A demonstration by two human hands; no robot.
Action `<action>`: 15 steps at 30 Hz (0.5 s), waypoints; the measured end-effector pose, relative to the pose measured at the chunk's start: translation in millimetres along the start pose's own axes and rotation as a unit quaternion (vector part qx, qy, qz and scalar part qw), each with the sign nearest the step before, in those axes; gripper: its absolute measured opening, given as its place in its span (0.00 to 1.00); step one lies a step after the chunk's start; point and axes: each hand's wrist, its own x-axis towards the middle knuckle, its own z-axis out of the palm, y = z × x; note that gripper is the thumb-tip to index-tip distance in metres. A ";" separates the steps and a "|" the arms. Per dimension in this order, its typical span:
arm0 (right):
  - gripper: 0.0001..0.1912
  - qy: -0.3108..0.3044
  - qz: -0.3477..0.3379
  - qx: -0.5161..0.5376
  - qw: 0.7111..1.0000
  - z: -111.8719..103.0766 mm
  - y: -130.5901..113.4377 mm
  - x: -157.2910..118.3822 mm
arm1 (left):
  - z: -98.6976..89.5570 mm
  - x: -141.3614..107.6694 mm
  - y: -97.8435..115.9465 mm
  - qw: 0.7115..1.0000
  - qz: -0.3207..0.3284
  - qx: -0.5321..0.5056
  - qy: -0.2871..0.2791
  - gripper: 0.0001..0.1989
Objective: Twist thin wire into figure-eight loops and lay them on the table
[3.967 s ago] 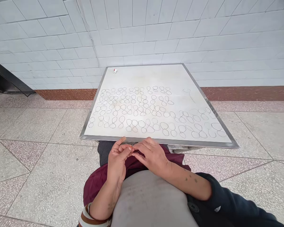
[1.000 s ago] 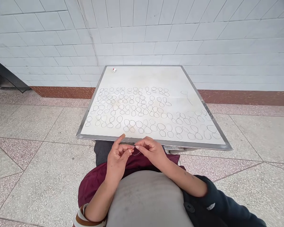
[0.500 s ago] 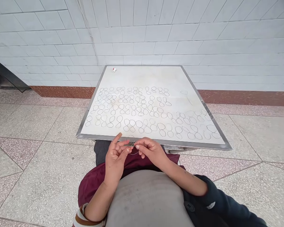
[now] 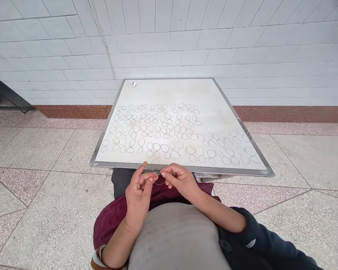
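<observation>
A thin wire, bent into two loops like a figure eight [image 4: 156, 160], is held between my hands just in front of the table's near edge. My left hand [image 4: 139, 189] pinches its crossing with thumb and fingertips, the index finger raised. From the other side my right hand [image 4: 180, 180] grips the wire at the same spot between thumb and forefinger. One loop stands up over the table edge and the other hangs below the fingers. Its twisted middle is partly covered by my fingertips.
A white table [image 4: 169, 90] with a metal rim carries rows of similar wire figure eights [image 4: 191, 150]. Apart from these, a bent wire piece [image 4: 221, 114] lies at the right. A small white-and-red object [image 4: 134, 84] sits at the far left corner. A tiled wall stands behind.
The wire has turned in my fingers, and its upper loop now shows more upright and rounder. My left fingers have drawn closer to the crossing. My right hand has hardly moved.
</observation>
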 end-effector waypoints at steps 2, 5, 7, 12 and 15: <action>0.11 0.008 -0.005 -0.001 1.000 0.4 0.3 -0.3 | -0.1 -0.3 -0.3 1.000 0.004 0.017 -0.003 0.25; 0.10 0.010 -0.003 -0.010 1.000 1.5 -0.1 -1.8 | -0.1 0.1 -2.6 0.999 0.005 0.037 0.004 0.27; 0.10 0.000 0.000 -0.012 1.000 1.9 -0.9 -2.9 | -0.4 0.7 -4.0 0.999 0.007 0.042 0.011 0.27; 0.12 -0.060 -0.012 -0.011 0.998 -0.2 -2.7 -1.7 | -2.6 2.1 -2.0 0.999 0.010 0.043 0.014 0.26; 0.14 -0.058 -0.008 0.019 0.998 -2.6 -2.4 1.3 | -2.8 2.9 0.9 1.000 0.004 0.026 0.004 0.27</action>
